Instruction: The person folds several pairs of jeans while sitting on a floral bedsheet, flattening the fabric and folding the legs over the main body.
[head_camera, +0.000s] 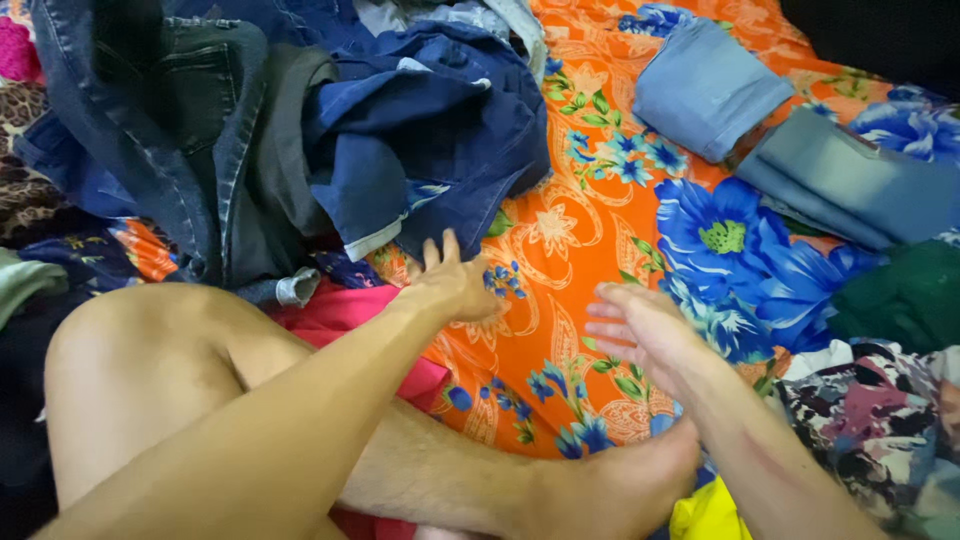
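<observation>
Head view looks down on an orange floral bedsheet (560, 240) spread wide, blue flowers printed across it. Heaped at its far left lies a pile of denim (200, 130), and on the pile's near side a dark blue shirt (430, 130), its pale-edged hem drooping toward the sheet. That shirt looks soft and limp, light enough for one hand (it would sag wherever it isn't held), so I'd judge the hem or a seam the best grip. Two folded blue garments (760, 130) rest far right. The left hand (455, 285) reaches out just short of the hem, fingers spread, holding nothing. The right hand (645, 330) hovers flat over the sheet, open and empty.
</observation>
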